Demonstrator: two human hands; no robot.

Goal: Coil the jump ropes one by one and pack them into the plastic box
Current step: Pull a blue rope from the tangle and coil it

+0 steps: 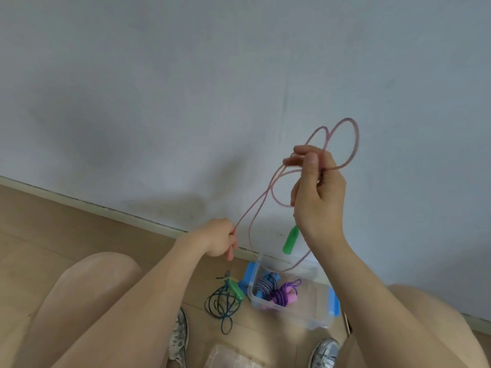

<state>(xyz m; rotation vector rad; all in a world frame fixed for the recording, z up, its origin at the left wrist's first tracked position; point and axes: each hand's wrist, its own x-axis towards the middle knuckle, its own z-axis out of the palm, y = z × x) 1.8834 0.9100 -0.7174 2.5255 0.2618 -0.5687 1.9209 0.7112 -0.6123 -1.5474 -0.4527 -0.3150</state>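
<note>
Inspection: left hand (220,240) pinches one strand of pink jump rope (251,210), right hand (316,197) clasps its gathered loops aloft, green handle (291,239) dangling above floor-standing plastic box (313,320); rope judged light, limp, springy, best held where loops cross.

Pale blue-grey wall (186,75), wooden floor (53,221)

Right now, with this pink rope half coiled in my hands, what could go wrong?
The loops of the pink rope held in your right hand look loose and uneven, so they may slip apart or cross. The green handle dangles above the plastic box, and slack hangs toward it; it could snag the packed ropes there.
</note>
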